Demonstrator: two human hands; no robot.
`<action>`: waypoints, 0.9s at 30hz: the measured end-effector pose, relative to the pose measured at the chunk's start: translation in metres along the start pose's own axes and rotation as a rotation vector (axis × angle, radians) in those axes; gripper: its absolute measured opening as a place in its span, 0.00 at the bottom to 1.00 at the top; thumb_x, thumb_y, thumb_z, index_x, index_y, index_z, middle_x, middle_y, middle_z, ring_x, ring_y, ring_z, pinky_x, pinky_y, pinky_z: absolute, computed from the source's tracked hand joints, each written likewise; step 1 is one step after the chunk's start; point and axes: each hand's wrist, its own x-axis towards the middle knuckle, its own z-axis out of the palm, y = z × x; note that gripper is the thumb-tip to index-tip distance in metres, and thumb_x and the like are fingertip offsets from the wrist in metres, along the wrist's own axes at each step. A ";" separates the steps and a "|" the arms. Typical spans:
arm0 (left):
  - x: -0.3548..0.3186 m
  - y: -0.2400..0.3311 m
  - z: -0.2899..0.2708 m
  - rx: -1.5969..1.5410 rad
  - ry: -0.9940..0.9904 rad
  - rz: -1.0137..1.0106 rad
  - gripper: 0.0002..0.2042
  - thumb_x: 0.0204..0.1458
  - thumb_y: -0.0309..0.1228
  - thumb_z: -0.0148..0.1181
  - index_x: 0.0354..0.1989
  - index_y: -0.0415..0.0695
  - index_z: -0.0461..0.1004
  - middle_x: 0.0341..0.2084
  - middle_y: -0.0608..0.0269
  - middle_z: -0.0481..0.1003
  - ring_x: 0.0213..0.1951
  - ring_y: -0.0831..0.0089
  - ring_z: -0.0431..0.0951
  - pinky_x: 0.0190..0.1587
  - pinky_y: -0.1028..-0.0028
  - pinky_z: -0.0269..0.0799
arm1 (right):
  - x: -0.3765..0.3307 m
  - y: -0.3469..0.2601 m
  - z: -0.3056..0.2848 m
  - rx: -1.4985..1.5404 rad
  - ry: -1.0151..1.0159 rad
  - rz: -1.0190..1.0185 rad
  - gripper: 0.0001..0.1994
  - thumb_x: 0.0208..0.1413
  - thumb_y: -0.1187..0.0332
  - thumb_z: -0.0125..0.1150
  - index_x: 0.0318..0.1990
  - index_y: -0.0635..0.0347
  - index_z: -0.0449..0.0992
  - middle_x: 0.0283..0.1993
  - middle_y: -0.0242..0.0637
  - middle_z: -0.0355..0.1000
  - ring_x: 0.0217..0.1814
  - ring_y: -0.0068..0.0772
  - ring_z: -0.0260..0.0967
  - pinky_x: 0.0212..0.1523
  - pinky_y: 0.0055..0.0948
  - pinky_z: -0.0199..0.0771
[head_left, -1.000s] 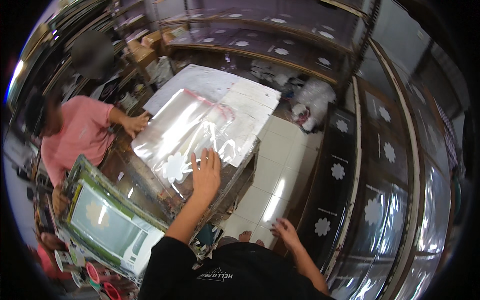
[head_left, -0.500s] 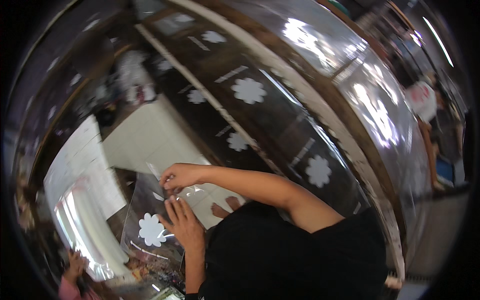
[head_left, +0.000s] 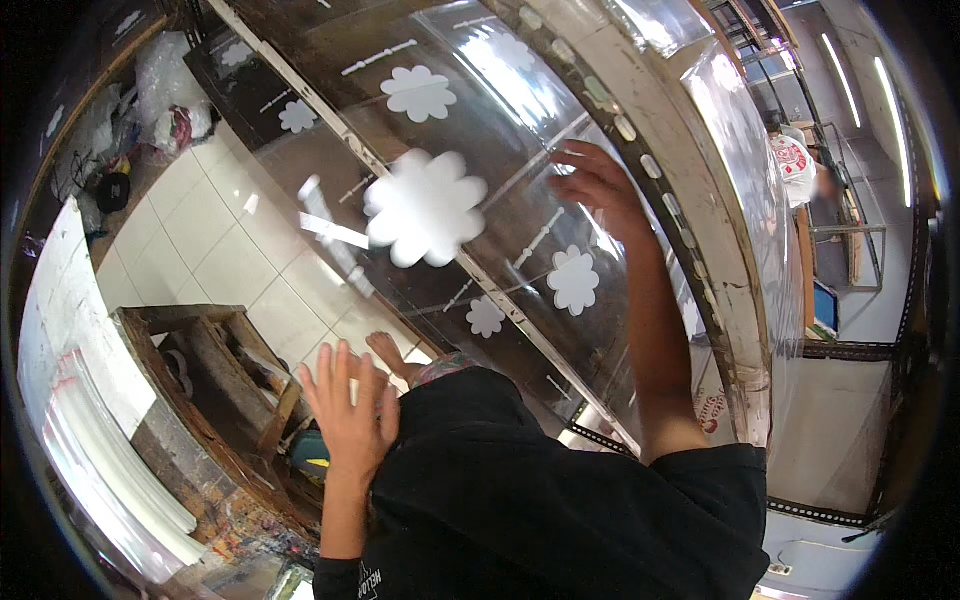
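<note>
Head view: we see a flower-printed clear film (head_left: 425,208) raised between the two hands, overlapping the tiled floor (head_left: 245,270) and a dark panel (head_left: 545,330) behind it. We find the left hand (head_left: 350,400) near the film's lower left, flat and unclenched, its fingers extended and spread. We observe the right hand (head_left: 597,190) at the upper right, fingers partly bent; whether they pinch the film's edge, we cannot tell. At left, we note a paint-stained worktable (head_left: 180,445) bearing a white board (head_left: 72,290) and glossy sheets (head_left: 110,460).
</note>
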 end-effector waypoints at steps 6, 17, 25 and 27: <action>-0.024 -0.051 0.025 0.075 -0.079 -0.187 0.20 0.55 0.28 0.60 0.56 0.34 0.71 0.63 0.41 0.64 0.67 0.43 0.60 0.70 0.43 0.50 | -0.059 0.116 -0.187 0.139 0.322 -0.050 0.23 0.64 0.66 0.58 0.65 0.55 0.65 0.65 0.35 0.68 0.62 0.33 0.70 0.62 0.34 0.68; -0.164 -0.139 0.129 -0.019 -0.417 -0.654 0.17 0.56 0.29 0.59 0.50 0.30 0.75 0.57 0.35 0.69 0.60 0.41 0.67 0.64 0.53 0.63 | -0.170 0.316 -0.359 0.325 0.661 0.204 0.17 0.64 0.60 0.60 0.57 0.52 0.75 0.55 0.27 0.77 0.51 0.20 0.75 0.48 0.22 0.75; -0.221 -0.142 0.164 -0.204 -0.563 -0.809 0.16 0.56 0.33 0.59 0.48 0.33 0.76 0.51 0.38 0.74 0.56 0.42 0.70 0.60 0.54 0.65 | -0.176 0.289 -0.390 0.202 0.774 0.363 0.13 0.61 0.70 0.58 0.53 0.50 0.75 0.50 0.27 0.79 0.47 0.21 0.77 0.34 0.20 0.68; -0.229 -0.143 0.164 -0.176 -0.552 -0.819 0.16 0.56 0.33 0.59 0.47 0.34 0.75 0.50 0.39 0.74 0.55 0.43 0.70 0.59 0.54 0.65 | -0.170 0.287 -0.360 0.266 0.874 0.263 0.16 0.60 0.74 0.56 0.55 0.47 0.70 0.48 0.28 0.80 0.45 0.20 0.78 0.30 0.18 0.64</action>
